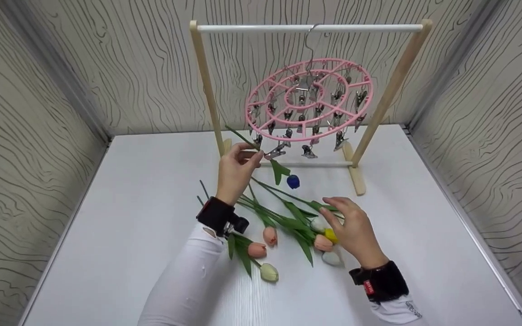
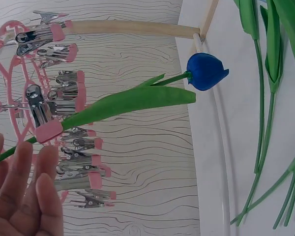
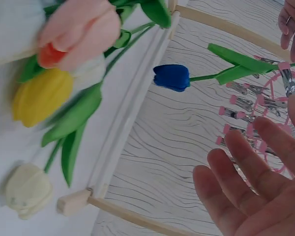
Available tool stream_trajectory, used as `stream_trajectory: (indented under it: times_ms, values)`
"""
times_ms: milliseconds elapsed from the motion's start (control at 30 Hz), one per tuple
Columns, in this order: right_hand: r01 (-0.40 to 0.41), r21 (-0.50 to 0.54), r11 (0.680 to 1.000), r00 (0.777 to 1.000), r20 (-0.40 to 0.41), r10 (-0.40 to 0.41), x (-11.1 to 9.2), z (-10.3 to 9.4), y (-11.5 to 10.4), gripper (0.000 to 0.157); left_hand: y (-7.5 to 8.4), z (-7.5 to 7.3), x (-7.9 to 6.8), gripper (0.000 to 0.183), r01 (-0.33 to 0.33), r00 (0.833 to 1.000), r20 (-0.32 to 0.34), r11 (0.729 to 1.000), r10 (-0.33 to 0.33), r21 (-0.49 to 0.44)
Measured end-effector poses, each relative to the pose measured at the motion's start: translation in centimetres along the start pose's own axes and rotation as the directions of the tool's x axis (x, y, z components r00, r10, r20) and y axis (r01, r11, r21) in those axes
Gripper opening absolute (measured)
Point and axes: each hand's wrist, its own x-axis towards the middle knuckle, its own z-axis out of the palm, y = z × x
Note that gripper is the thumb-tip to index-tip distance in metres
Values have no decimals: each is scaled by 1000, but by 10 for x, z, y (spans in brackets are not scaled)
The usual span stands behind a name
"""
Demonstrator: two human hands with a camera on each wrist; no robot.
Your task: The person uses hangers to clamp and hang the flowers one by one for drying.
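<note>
Head down below a pink round clip hanger [image 1: 304, 136], a blue tulip [image 1: 293, 181] slants beside the hanging clips. My left hand [image 1: 238, 170] pinches its green stem near a tilted metal clip [image 1: 277, 151]. In the left wrist view, the pink tip of that clip [image 2: 49, 132] sits across the stem, just above the leaf; the fingers partly cover the stem there. My right hand [image 1: 356, 231] hovers with spread, relaxed fingers over the flower heads and holds nothing. Under it are a yellow tulip [image 3: 42, 97] and a pink tulip [image 3: 81, 34].
A wooden stand with a white rail [image 1: 261, 28] carries the hanger by its hook. More tulips lie on the white table [image 1: 152, 226], among them a white one [image 1: 269, 272] and a salmon one [image 1: 257, 250]. Patterned walls enclose the back and sides.
</note>
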Motion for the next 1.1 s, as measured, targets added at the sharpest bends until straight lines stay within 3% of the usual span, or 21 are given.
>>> stream_trajectory:
  times_ms: [267,433,633,833,1100]
  values:
    - [-38,-18,999,999,17,38,-9,2,15,31,-6,-10,-1,39,42,999,-22,996,-40,78]
    - [-58,-19,998,998,30,58,-13,1,22,30,-15,-16,-11,40,37,999,-16,990,-35,135]
    - [-73,-56,996,996,44,76,-16,0,32,31,-34,-22,-41,37,-45,996,90,956,19,289]
    - [-103,-126,987,986,118,118,-9,2,43,34,-53,-24,-79,33,-52,990,139,943,7,330]
    - [10,-272,962,989,145,30,16,13,65,22,-63,-19,-116,31,-69,986,165,934,11,351]
